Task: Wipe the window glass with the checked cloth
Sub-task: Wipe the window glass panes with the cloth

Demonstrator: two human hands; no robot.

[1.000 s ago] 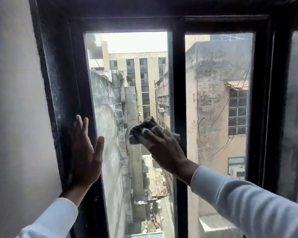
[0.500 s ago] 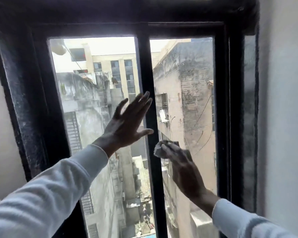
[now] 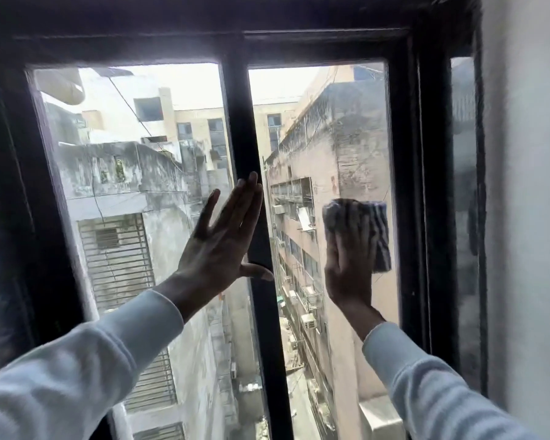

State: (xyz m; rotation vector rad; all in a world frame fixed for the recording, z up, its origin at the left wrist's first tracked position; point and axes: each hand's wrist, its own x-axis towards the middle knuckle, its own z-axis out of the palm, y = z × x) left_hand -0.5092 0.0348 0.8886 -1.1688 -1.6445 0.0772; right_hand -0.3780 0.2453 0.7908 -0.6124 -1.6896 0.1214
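A two-pane window fills the view, its left glass pane point(image 3: 124, 185) and right glass pane point(image 3: 324, 128) split by a black centre bar point(image 3: 238, 128). My right hand point(image 3: 348, 262) presses the checked cloth point(image 3: 378, 230) flat against the right pane, near its right edge at mid height. The cloth is grey-blue and sticks out above and to the right of my fingers. My left hand point(image 3: 223, 242) lies flat with fingers spread, palm on the left pane and fingertips over the centre bar. It holds nothing.
The dark window frame point(image 3: 416, 185) borders the right pane, with a narrow side glass strip point(image 3: 462, 185) beyond it. A pale wall point(image 3: 527, 217) stands at the far right. Buildings and an alley show through the glass.
My right hand has slid the cloth rightward and up across the right pane, from beside the centre bar to the right edge. My left hand has shifted slightly right onto the centre bar.
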